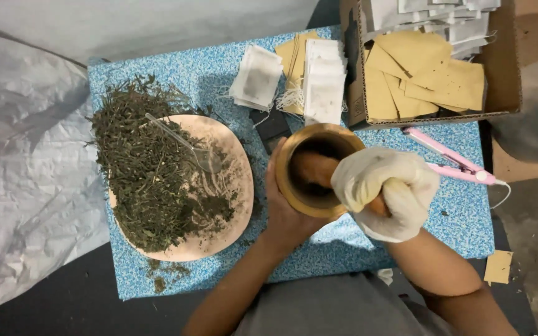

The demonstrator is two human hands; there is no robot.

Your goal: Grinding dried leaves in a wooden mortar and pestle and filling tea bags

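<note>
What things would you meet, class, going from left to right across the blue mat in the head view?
Plate heaped with dried herbs → left hand → brass mortar → gloved right hand gripping the pestle → pink handheld tool.

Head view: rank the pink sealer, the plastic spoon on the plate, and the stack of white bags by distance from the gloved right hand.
From the right hand:
1. Pink sealer, just to its right.
2. Stack of white bags, above it, beside the cardboard box.
3. Plastic spoon, far left on the plate of dried herbs.
</note>
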